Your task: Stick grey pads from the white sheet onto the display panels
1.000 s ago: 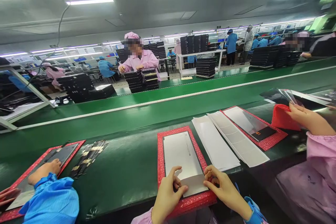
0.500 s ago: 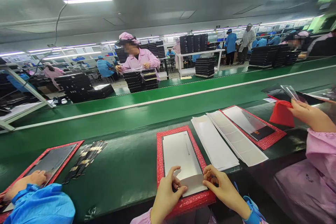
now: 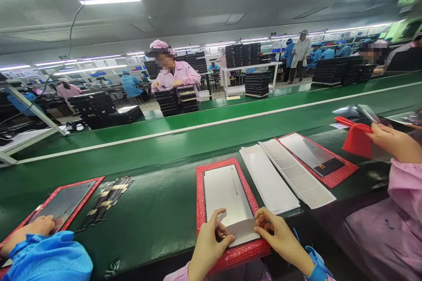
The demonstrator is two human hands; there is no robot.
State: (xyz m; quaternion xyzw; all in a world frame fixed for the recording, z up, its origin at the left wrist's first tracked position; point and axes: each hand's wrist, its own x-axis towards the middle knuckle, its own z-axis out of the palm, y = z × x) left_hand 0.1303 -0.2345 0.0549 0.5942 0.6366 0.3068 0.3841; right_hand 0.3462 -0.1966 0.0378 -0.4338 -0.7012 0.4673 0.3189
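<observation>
A silvery panel [image 3: 224, 189] with dark edges lies on red bubble wrap [image 3: 201, 184] at the front of the green bench. Across the panel's near end is a pale strip [image 3: 245, 231]. My left hand [image 3: 212, 239] pinches the strip's left end between thumb and finger. At its right end, my right hand [image 3: 278, 232] grips the edge the same way, with a blue band round that wrist. The strip's far edge looks slightly raised from the panel.
White sheets [image 3: 268, 180] and a sheet of pale labels [image 3: 296, 173] lie right of the panel, beside another wrapped panel [image 3: 310, 153]. Dark strips [image 3: 107, 199] lie left. A co-worker's hand [image 3: 395, 140] holds clear film and red cloth; another person's hand [image 3: 34, 230] rests far left.
My hands and the strip have barely moved. The co-worker at the right has shifted the film and red cloth slightly right. The person across the bench has lowered their hands onto the black stacks.
</observation>
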